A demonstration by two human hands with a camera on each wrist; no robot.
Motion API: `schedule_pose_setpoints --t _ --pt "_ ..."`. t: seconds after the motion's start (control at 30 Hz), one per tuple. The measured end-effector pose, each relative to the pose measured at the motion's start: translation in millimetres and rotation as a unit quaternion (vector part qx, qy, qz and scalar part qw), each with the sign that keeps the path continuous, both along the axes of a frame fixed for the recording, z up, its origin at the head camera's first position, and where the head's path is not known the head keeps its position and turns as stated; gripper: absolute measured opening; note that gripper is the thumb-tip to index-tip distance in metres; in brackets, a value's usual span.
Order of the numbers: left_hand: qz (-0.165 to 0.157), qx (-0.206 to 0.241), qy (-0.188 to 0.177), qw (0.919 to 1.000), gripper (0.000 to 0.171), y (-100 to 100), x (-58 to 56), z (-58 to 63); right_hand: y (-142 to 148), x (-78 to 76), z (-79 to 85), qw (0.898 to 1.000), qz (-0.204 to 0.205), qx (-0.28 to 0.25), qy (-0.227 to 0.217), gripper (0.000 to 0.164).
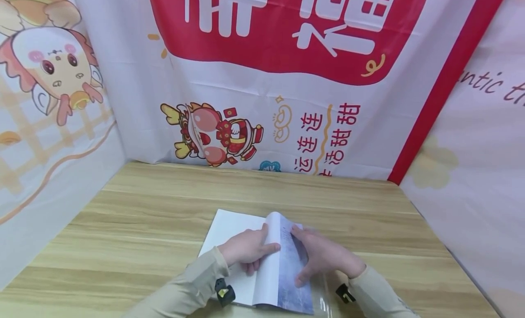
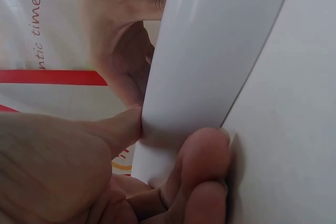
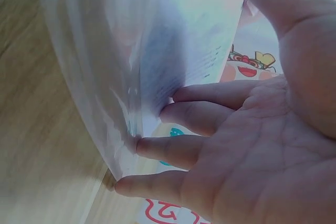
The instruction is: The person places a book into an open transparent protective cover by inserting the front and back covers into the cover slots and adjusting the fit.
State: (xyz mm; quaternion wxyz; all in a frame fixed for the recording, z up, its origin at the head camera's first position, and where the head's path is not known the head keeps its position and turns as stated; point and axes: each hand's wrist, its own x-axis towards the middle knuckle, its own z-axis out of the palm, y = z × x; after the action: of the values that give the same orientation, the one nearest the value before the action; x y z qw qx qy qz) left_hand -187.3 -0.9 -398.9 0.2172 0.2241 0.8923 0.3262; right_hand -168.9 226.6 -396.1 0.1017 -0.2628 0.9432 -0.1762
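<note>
An open book (image 1: 295, 286) lies on the table, with a plain white page (image 1: 229, 222) on its left and a printed blue-grey page on its right. Between them rises a curved white leaf (image 2: 210, 51). My left hand (image 1: 246, 247) pinches this leaf, thumb on its outer side and curled fingers on the other, as the left wrist view shows. The right hand (image 1: 324, 254) rests at the blue page's right side. In the right wrist view its straight fingers touch the edge of a clear plastic cover (image 3: 94, 66) and the page beside it.
The wood-grain table (image 1: 135, 236) spreads around the book on all sides. A printed cloth (image 1: 262, 90) hangs behind it, with more printed cloth at the left (image 1: 53, 104) and right (image 1: 471, 181). Small black bands (image 1: 224, 291) sit at both wrists.
</note>
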Motion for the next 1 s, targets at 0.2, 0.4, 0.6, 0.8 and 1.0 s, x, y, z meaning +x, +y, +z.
schedule_pose_setpoints --t 0.2,0.4,0.6,0.8,1.0 --pt "0.008 -0.022 0.017 0.9996 0.084 0.5 2.3 0.6 -3.0 -1.1 -0.3 1.000 0.000 0.003 0.004 0.125" --pt "0.005 -0.021 0.014 0.9997 0.085 -1.1 2.5 2.3 -3.4 -1.9 1.0 1.000 -0.003 0.002 -0.010 0.126" --pt "-0.002 -0.012 0.008 0.9999 0.084 -1.9 2.1 3.9 -2.4 -2.1 1.5 1.000 -0.001 -0.006 -0.013 0.126" --pt "0.001 -0.022 0.020 0.9996 0.083 0.6 2.0 2.6 -1.2 -2.4 -0.1 1.000 0.000 -0.002 -0.001 0.126" --pt "0.012 -0.037 0.035 0.9986 0.084 4.3 2.0 -2.4 -1.3 -2.9 -1.1 1.000 -0.002 0.004 0.003 0.127"
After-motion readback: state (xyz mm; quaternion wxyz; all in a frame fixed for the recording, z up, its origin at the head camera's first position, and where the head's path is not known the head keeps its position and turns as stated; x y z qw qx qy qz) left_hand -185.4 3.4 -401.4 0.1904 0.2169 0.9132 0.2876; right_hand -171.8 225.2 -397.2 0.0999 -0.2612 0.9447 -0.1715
